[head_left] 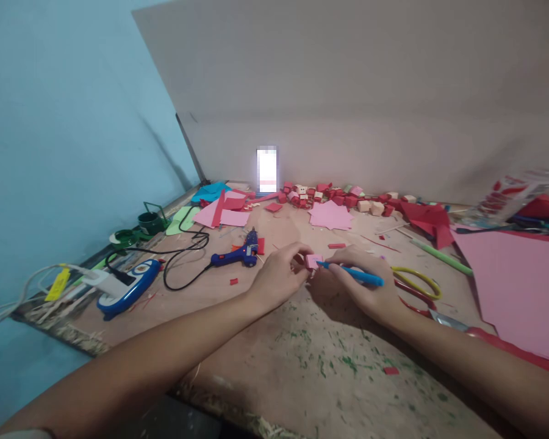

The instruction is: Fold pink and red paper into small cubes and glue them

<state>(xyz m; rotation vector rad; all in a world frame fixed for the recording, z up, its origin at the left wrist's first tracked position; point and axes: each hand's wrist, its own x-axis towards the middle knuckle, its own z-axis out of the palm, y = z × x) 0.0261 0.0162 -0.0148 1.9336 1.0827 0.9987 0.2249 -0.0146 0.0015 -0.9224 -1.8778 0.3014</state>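
Note:
Between its fingertips, my left hand (281,268) pinches a small pink paper cube (313,261) just above the table. A blue pen (361,275) is gripped in my right hand (370,283), its tip at the face of the cube. Whether the tip has left a mark is too small to tell. To the left of my left hand lies a blue glue gun (238,253) with a black cord. Scissors with yellow handles (418,281) and a red part lie beside my right hand, partly hidden by it.
Small red, pink and cream cubes (329,195) are heaped at the back near a lit phone (268,169). Pink paper sheets (521,286) cover the right side. A blue-and-white power strip (130,292) sits at the left edge. A clear plastic bottle (507,195) leans at back right.

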